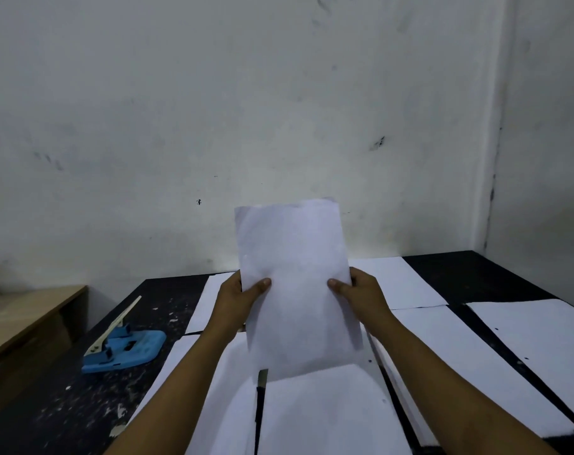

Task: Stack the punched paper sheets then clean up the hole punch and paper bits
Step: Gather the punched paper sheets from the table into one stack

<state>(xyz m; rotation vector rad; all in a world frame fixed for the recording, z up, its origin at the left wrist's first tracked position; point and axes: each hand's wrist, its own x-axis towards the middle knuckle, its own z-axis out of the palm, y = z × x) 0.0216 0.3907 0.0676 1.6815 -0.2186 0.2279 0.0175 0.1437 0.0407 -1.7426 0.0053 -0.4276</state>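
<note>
Head view: left hand (243, 298) and right hand (361, 295) grip the sheets (295, 284) upright — tap edges level on the desk (469, 270) first.

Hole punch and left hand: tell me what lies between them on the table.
In the head view, between the hole punch and the left hand lie dark table speckled with paper bits and a flat sheet's edge.

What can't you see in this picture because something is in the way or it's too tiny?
- Fingers of the left hand and right hand: only the thumbs show; the held paper hides the rest.
- Held paper: one sheet or several cannot be told, and its punched holes do not show.
- Sheets on the table: partly hidden by the arms and the held paper, cut off by the bottom edge.
- Hole punch: details too small.
</note>
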